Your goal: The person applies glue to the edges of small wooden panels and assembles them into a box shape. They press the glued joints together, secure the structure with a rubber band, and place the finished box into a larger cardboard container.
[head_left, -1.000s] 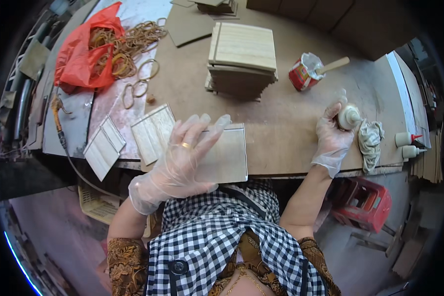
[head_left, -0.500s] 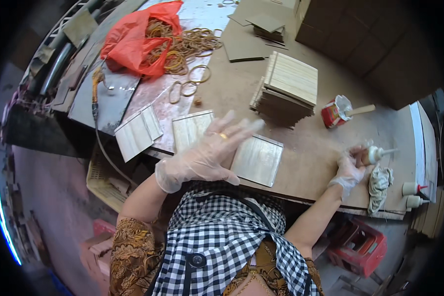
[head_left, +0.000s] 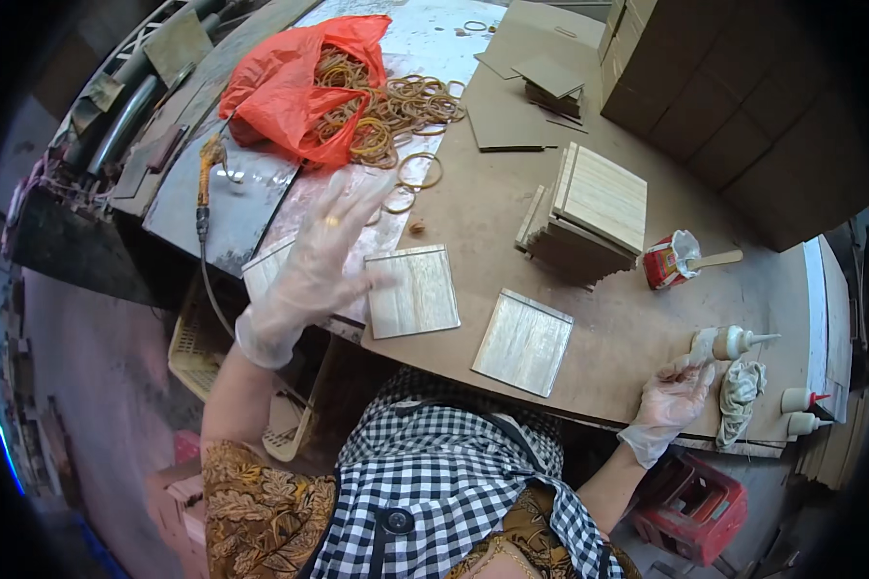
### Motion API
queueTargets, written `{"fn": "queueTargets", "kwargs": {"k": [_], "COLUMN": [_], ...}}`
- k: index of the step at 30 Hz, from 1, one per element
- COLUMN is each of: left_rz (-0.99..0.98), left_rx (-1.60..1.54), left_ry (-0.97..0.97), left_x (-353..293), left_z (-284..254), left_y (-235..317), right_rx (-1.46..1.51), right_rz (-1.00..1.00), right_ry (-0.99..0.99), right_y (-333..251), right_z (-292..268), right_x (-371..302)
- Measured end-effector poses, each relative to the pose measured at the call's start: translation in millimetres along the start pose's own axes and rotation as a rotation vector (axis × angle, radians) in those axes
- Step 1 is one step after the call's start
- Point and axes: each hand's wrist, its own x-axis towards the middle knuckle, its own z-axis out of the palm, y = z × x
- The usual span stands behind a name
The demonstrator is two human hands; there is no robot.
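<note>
My left hand (head_left: 314, 256), in a clear plastic glove, is raised with fingers spread and holds nothing. It hangs over the left end of a row of thin pale wooden panels, partly hiding the leftmost panel (head_left: 268, 271). Beside it lie a middle panel (head_left: 413, 294) and a right panel (head_left: 523, 343), each with a groove near its far edge. My right hand (head_left: 676, 394), also gloved, is palm up with loosely curled fingers. Just beyond its fingertips a squeeze bottle (head_left: 731, 343) with a pointed nozzle lies on its side.
Stacked panels (head_left: 599, 198) stand mid-table, next to a red tub (head_left: 668, 262) with a wooden stick. A crumpled rag (head_left: 742, 400) and two small bottles (head_left: 801, 399) lie at right. Rubber bands (head_left: 406, 111) spill from a red bag (head_left: 280, 92); cardboard boxes (head_left: 734, 106) stand behind.
My left hand has moved left, uncovering the middle panel. My right hand has drawn back from the squeeze bottle and let go of it. The whole view has shifted slightly.
</note>
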Motion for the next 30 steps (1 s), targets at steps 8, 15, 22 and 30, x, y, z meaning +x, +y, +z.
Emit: {"fn": "queueTargets", "kwargs": {"k": [8,15,22,30], "left_rz": [-0.062,-0.171,-0.243,-0.197], "left_rx": [0.023,0.178,-0.227,-0.493], "left_ry": [-0.24,-0.504,-0.585,-0.48], "left_x": [186,262,267,250], "left_z": [86,120,103,99], "left_y": [-58,-80,-83,-106], "right_rx": [-0.031,-0.067,-0.036,-0.12], "right_rz": [0.059,-0.02,0.037,0.041], "right_ry": [-0.189,-0.19,-0.239,-0.146], "right_y": [17,5,6,18], "right_z": [20,33,39,55], "right_x": [-14,-29,-22,-41]}}
